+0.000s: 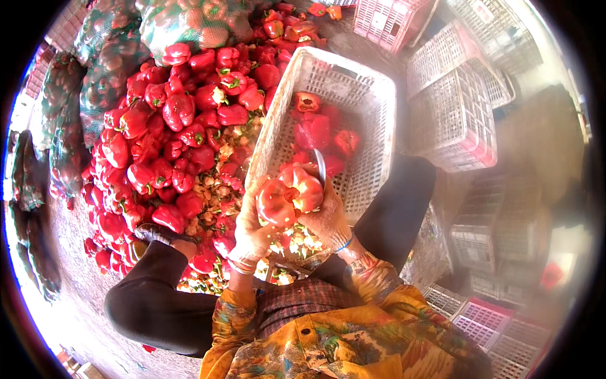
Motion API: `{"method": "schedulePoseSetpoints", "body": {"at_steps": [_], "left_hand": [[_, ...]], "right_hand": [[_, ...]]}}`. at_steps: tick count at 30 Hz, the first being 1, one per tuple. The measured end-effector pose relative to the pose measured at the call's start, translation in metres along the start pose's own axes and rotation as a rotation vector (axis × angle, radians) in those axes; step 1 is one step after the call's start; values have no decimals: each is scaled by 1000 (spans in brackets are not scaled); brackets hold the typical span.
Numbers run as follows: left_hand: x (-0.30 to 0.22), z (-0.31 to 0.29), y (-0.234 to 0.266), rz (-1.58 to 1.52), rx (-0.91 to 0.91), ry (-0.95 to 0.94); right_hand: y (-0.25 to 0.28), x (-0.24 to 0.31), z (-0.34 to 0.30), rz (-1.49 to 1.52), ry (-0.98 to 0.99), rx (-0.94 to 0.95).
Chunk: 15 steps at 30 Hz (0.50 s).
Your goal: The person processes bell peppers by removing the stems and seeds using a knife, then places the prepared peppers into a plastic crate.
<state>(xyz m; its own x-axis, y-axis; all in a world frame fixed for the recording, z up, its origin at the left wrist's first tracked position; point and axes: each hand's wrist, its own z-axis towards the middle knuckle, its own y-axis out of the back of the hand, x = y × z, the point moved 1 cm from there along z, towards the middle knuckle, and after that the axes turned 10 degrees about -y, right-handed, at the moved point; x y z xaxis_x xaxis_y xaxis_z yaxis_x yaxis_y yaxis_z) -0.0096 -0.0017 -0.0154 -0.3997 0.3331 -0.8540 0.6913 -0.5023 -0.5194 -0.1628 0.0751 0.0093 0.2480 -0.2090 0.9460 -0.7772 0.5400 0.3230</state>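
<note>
Both of my hands wear pale gloves and meet over the near end of a white plastic crate [377, 117]. My left hand [251, 230] is closed around a red bell pepper [274, 203], which shows a dark gap near its middle. My right hand [329, 218] is closed on a knife [320, 165], its curved blade pointing up and away from me. The fingers of that hand also press against the pepper's right side. Whether the pepper is one piece or two halves I cannot tell. Several red peppers [312, 131] lie inside the crate, one showing a hollow opening.
A large heap of red peppers [180, 110] covers the floor to the left. Pale cut-out cores [306, 243] lie between my legs. Green mesh sacks [196, 22] of peppers stand behind and left. Stacked crates [451, 120] stand at right; more crates [483, 322] sit at lower right.
</note>
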Motion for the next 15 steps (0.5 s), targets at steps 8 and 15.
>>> {"method": "schedulePoseSetpoints", "body": {"at_steps": [8,15], "left_hand": [[-12,50,-45,1249,53,-371],[-6,78,60,1215,-416,-473]], "right_hand": [[18,17,26,162,-159,-311],[16,3,18,197,-593,-168]]}}
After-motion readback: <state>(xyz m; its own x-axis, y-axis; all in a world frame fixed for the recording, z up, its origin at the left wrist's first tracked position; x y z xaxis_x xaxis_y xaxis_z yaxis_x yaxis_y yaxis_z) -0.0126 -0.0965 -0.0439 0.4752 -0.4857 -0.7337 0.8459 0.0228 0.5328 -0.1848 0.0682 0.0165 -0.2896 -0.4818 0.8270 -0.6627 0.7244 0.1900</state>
